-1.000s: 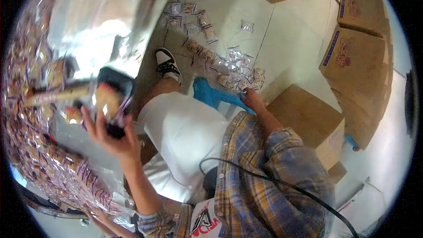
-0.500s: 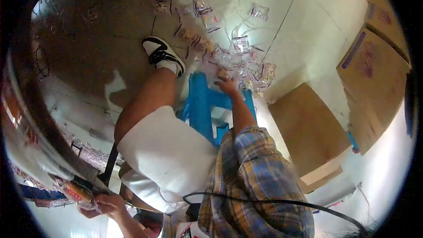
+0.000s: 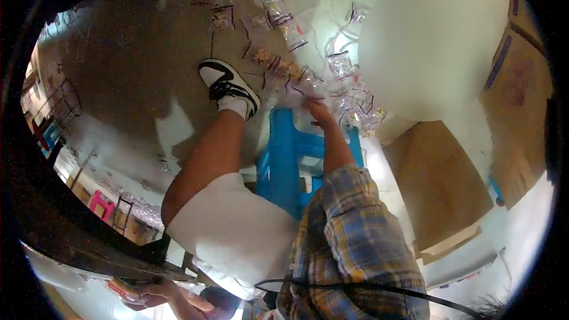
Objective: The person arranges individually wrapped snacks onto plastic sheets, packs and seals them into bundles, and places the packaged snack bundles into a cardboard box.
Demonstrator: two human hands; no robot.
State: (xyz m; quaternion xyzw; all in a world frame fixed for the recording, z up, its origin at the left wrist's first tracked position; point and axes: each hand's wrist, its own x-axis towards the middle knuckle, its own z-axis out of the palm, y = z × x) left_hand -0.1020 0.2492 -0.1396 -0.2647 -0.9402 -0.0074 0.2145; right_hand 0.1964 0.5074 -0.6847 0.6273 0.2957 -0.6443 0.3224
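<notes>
My right hand (image 3: 318,112), at the end of a plaid sleeve, reaches down to a heap of small clear wrapped snack packets (image 3: 355,98) on the floor. Its thumb stands apart from the fingers, and the fingertips are at the near edge of the heap. Below that hand is a blue plastic stool (image 3: 281,157). At the lower left, my left hand (image 3: 155,292) is closed around a wrapped snack packet (image 3: 121,290) with a red label. Part of this packet is blurred and cut by the dark view edge.
More packets (image 3: 275,6) trail across the floor toward the top. My shoe (image 3: 228,86) rests left of the stool. Cardboard boxes (image 3: 441,184) stand on the right. A large pale rounded shape (image 3: 432,41) covers part of the upper right. A pink stool (image 3: 102,204) is at the far left.
The view has shifted, so the floor things sit slightly lower and further right. The pale rounded shape has appeared at the upper right. The left hand with its packet appears lower.
</notes>
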